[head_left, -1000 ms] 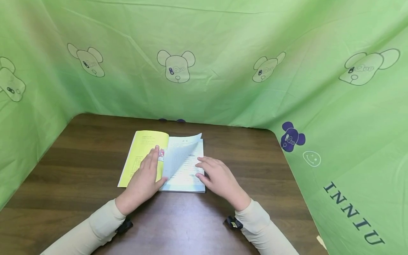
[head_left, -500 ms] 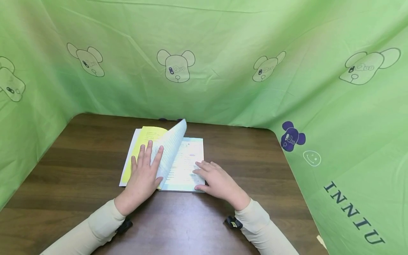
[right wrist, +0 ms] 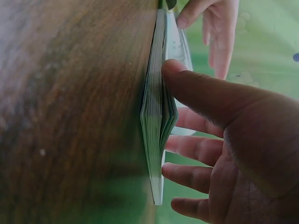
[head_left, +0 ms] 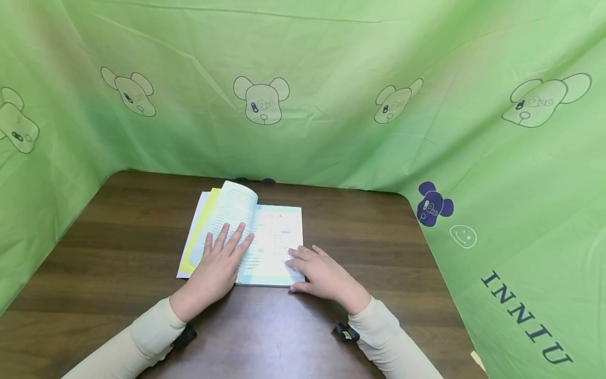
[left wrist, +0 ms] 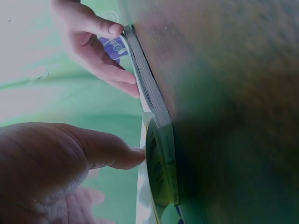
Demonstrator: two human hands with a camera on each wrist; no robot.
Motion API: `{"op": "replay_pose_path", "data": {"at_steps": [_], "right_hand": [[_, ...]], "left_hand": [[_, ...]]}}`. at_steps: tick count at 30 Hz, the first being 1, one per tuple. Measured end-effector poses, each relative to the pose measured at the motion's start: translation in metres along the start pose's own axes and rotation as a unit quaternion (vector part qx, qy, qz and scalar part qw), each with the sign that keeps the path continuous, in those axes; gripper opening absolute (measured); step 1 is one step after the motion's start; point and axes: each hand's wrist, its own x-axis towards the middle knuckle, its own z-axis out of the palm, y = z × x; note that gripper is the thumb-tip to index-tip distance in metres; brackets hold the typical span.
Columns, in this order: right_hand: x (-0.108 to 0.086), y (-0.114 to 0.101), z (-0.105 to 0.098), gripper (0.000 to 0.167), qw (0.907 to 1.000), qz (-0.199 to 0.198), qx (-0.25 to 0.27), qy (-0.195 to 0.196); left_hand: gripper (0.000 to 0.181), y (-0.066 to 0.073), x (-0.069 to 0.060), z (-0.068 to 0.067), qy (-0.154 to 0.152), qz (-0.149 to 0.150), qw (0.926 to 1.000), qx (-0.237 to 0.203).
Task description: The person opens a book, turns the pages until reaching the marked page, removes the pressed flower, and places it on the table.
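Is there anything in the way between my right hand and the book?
Nothing visible. Your right hand is touching the right side of the open book, with no other object between them.

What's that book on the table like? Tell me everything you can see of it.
The book lies open on the dark wood-look table, with a thick paper block on its right side. The right page is whitish with pale-blue borders; its small print is unreadable here. The printed left page bows up near the spine, with yellow and white sheets showing beyond its outer edge. The spread left hand rests on that page; the right hand touches the right side.
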Motion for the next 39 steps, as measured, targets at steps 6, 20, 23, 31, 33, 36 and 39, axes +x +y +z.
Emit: {"op": "replay_pose_path", "data": {"at_steps": [6, 20, 23, 31, 33, 36, 39], "right_hand": [[0.0002, -0.0002, 0.0008, 0.058, 1.0000, -0.005, 0.000, 0.004], [-0.0012, -0.0003, -0.0018, 0.057, 1.0000, -0.006, 0.003, -0.002], [-0.0014, 0.0003, -0.0032, 0.057, 0.9999, -0.007, 0.006, -0.004], [-0.0007, 0.0013, -0.0039, 0.055, 0.9996, 0.003, 0.022, -0.016], [-0.0002, 0.0011, -0.0041, 0.054, 0.9996, 0.001, 0.021, -0.016], [-0.0001, 0.0007, -0.0051, 0.048, 0.9998, -0.009, 0.012, -0.012], [-0.0009, 0.0009, -0.0067, 0.038, 0.9996, -0.026, -0.006, -0.007]], "left_hand": [[0.078, -0.0014, 0.0000, 0.0004, -0.041, 0.035, 0.9985, -0.006], [0.069, -0.0048, -0.0034, -0.0034, -0.121, 0.015, 0.9922, -0.024], [0.058, -0.0050, -0.0025, -0.0046, -0.126, -0.006, 0.9916, -0.028], [0.052, -0.0059, 0.0000, -0.0046, -0.137, -0.040, 0.9885, -0.049], [0.053, -0.0062, -0.0002, -0.0044, -0.140, -0.042, 0.9883, -0.044], [0.051, -0.0065, 0.0000, -0.0035, -0.141, -0.044, 0.9882, -0.038], [0.050, -0.0062, 0.0006, -0.0033, -0.140, -0.042, 0.9886, -0.035]]}}
